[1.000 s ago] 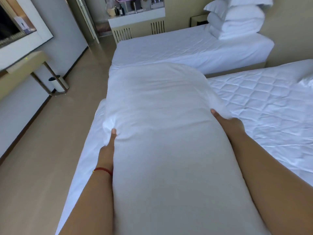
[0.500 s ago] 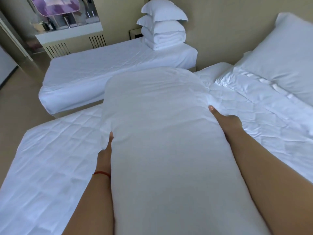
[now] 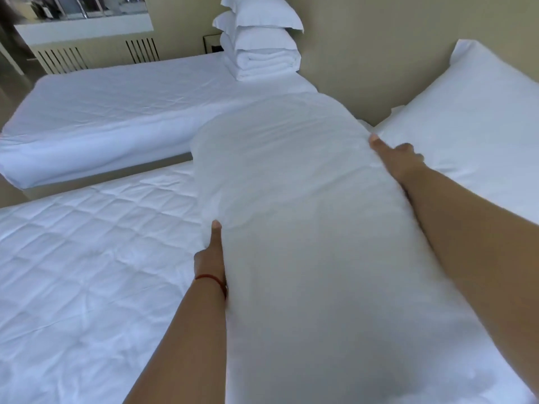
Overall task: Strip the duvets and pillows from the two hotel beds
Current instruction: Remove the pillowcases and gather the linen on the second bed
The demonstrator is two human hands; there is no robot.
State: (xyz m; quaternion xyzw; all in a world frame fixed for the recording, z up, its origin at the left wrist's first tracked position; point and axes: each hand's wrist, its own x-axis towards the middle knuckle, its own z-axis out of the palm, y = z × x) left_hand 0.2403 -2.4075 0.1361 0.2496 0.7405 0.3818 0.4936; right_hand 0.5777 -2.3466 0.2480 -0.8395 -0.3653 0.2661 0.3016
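We are carrying a pillow out in front of us, held up over the near bed, whose quilted cover lies bare below. Our left hand presses flat against the pillow's left side, thumb straight along the fabric; the other fingers are hidden behind it, so we cannot tell whether they curl in. Our right hand clasps the right edge further up, fingers bent round the seam. The hold looks like a squeeze between two hands, not a firm grip on both sides, so we judge the main risk is the pillow slipping down through the left side if that pressure eases. It also blocks much of our view below, so we could misjudge where it lands. Another pillow leans just beside our right hand at the wall, and swinging the load that way could knock it over. Should we aim for the stack of bedding on the far bed, a careless drop could topple the pile. The pillow's long axis runs away from us, its near end by our chest and its far end pointing up toward the wall between the two beds, tilted slightly rightward.
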